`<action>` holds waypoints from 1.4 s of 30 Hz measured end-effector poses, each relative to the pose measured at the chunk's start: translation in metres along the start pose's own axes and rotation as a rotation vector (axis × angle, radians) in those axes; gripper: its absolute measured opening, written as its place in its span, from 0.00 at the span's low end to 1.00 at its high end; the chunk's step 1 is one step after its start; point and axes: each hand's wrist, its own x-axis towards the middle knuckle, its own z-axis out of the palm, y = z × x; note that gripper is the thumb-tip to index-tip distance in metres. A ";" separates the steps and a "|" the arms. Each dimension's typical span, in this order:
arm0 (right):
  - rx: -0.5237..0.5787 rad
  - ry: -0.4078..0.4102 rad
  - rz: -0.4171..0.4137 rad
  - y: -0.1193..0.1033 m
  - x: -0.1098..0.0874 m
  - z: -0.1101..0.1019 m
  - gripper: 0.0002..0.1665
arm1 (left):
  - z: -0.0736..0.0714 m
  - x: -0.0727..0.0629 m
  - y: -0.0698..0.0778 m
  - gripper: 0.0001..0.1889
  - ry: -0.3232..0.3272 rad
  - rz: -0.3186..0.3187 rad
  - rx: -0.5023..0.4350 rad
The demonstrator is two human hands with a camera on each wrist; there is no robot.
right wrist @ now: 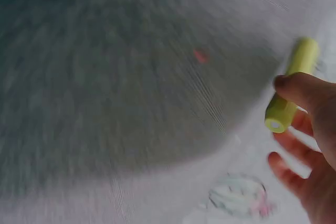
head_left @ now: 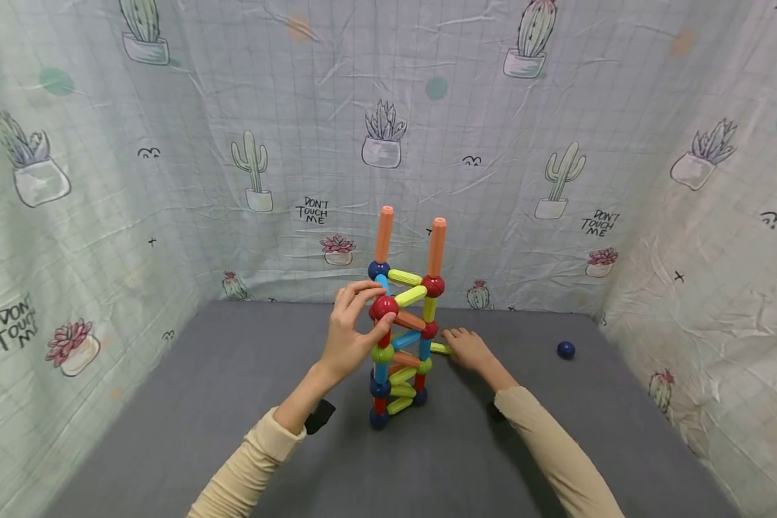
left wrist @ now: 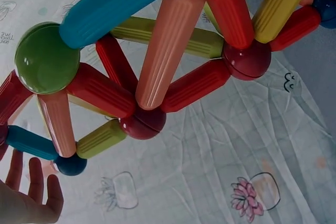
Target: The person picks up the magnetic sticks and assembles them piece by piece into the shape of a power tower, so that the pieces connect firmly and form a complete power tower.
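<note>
A tower of coloured rods and balls stands in the middle of the head view, with two orange rods (head_left: 385,236) upright at its top. My left hand (head_left: 350,331) holds a red ball (head_left: 385,307) at the tower's upper front, thumb on the near side and fingers curved over it. In the left wrist view, the fingers of that hand (left wrist: 31,192) show beside the tower's green ball (left wrist: 47,57) and blue rod (left wrist: 32,142). To the right of the tower, my right hand (head_left: 469,349) pinches a yellow-green rod (right wrist: 304,56) between thumb and fingers.
A loose dark blue ball (head_left: 566,350) lies on the grey table (head_left: 246,374), towards the right. Behind and at both sides hangs a pale cloth (head_left: 466,194) printed with cacti. Dark blue balls (head_left: 378,419) form the tower's feet.
</note>
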 end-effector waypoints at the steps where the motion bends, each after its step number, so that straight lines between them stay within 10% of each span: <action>1: 0.055 0.004 0.043 0.003 -0.002 -0.005 0.17 | 0.000 0.000 0.000 0.18 -0.006 -0.005 -0.004; 8: 0.671 0.464 0.238 -0.005 -0.034 -0.097 0.18 | -0.002 -0.005 -0.002 0.20 -0.043 -0.001 -0.013; 12: 0.874 0.680 0.041 -0.046 -0.046 -0.162 0.18 | -0.003 -0.006 -0.005 0.23 -0.038 0.023 -0.010; 17: 0.862 0.624 -0.270 -0.096 -0.038 -0.206 0.21 | -0.001 -0.007 -0.006 0.25 -0.008 0.037 0.003; 35: 0.780 0.480 -0.280 -0.133 0.001 -0.224 0.21 | -0.001 0.000 0.000 0.22 0.049 -0.008 -0.045; 42: 0.707 0.754 -0.260 -0.106 -0.022 -0.197 0.18 | 0.002 0.033 0.019 0.14 0.111 -0.059 -0.050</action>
